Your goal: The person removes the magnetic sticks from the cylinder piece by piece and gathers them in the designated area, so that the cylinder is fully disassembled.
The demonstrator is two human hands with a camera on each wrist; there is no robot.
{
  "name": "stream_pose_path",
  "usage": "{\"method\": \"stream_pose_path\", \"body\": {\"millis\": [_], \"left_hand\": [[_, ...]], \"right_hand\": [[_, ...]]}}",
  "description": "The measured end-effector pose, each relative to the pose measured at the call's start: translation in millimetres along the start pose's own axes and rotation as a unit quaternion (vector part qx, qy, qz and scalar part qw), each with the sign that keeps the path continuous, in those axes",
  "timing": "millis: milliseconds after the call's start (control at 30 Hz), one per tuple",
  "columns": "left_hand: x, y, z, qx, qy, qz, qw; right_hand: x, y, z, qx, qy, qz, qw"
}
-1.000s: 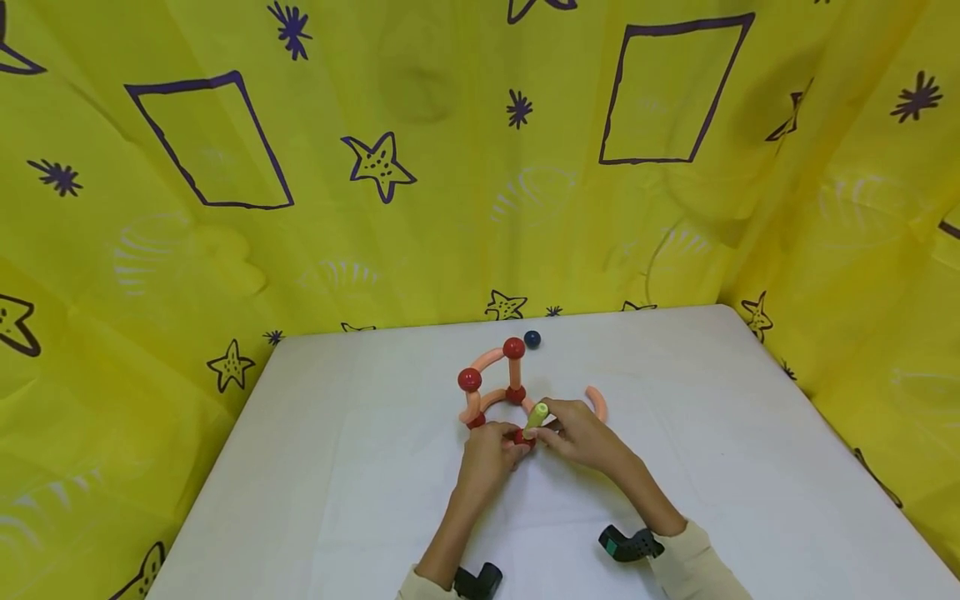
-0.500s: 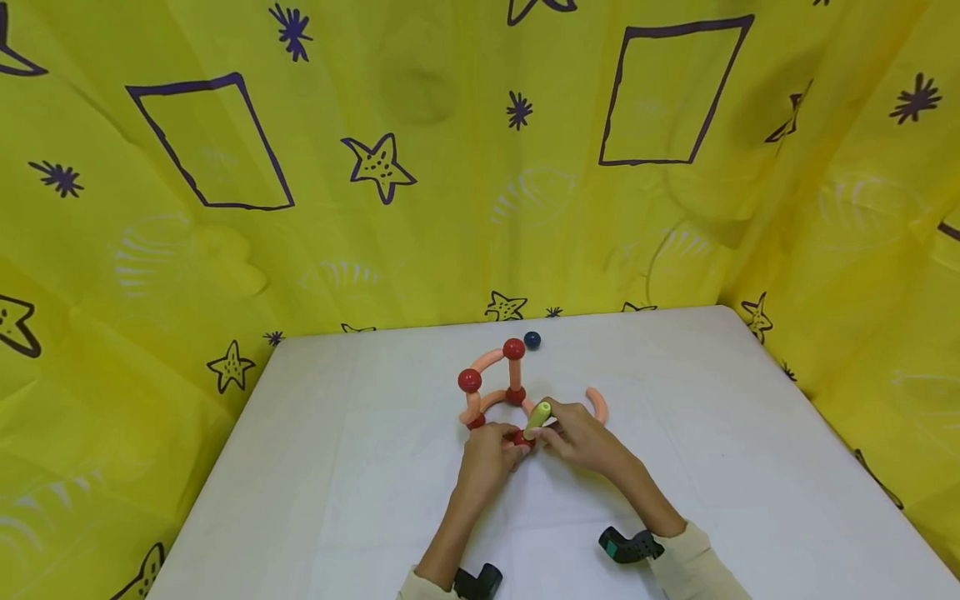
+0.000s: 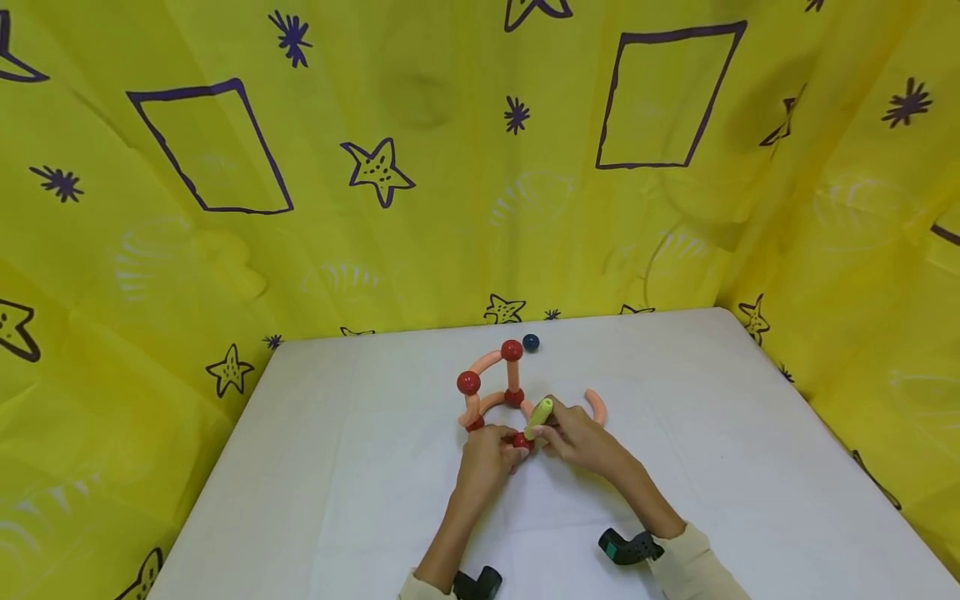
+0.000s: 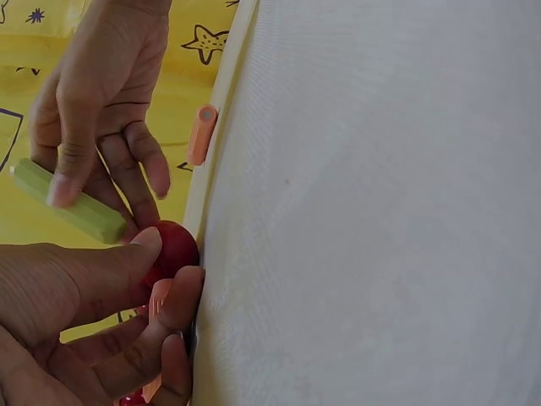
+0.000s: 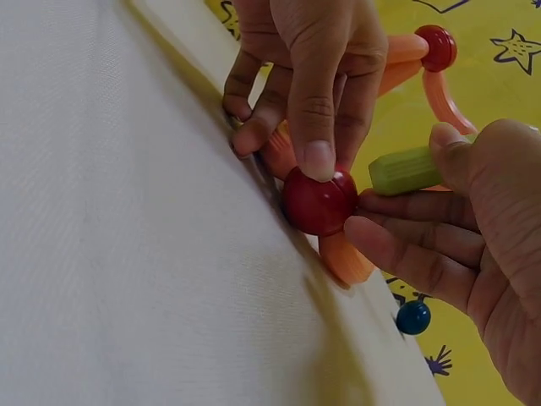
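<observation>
A frame of red balls and orange rods stands on the table; its near corner is a red ball (image 5: 319,201). My left hand (image 3: 483,458) pinches that ball between thumb and fingers. Between thumb and fingers of my right hand (image 3: 581,437) is a light green rod (image 3: 538,418), held at a slant. In the right wrist view the rod's lower end is close above the ball; whether they touch I cannot tell. Curved orange rods (image 5: 345,258) lead off from the ball. Two upper red balls (image 3: 468,382) are joined by a curved rod and stand on rods.
A loose curved orange rod (image 3: 596,407) lies on the white table (image 3: 360,500) right of my right hand. Behind the frame rests a dark blue ball (image 3: 531,342). A yellow patterned curtain (image 3: 450,233) hangs along the back and sides.
The head view has shifted very slightly. The green rod leans a little more to the right, while both hands keep their places.
</observation>
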State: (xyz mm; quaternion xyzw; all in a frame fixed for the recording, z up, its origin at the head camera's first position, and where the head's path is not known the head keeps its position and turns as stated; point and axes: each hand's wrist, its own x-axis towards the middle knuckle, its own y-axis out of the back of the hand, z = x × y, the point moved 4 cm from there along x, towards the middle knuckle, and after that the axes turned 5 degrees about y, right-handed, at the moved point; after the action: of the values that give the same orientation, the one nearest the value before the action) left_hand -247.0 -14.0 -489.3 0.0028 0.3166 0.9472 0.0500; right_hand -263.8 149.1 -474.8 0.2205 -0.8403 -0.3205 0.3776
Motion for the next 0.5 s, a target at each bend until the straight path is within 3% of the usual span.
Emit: {"method": "stream_pose_path", "body": {"millis": [333, 500], "left_hand": [[2.2, 0.6, -0.1, 0.012, 0.000, 0.002, 0.9999], [1.6, -1.2, -1.7, 0.004, 0.006, -0.002, 1.0000]], "right_hand": [[1.8, 3.2, -0.1, 0.019, -0.051, -0.018, 0.9983], [1.0, 4.1, 2.1, 0.062, -0.057, 0.001, 0.9964]]}}
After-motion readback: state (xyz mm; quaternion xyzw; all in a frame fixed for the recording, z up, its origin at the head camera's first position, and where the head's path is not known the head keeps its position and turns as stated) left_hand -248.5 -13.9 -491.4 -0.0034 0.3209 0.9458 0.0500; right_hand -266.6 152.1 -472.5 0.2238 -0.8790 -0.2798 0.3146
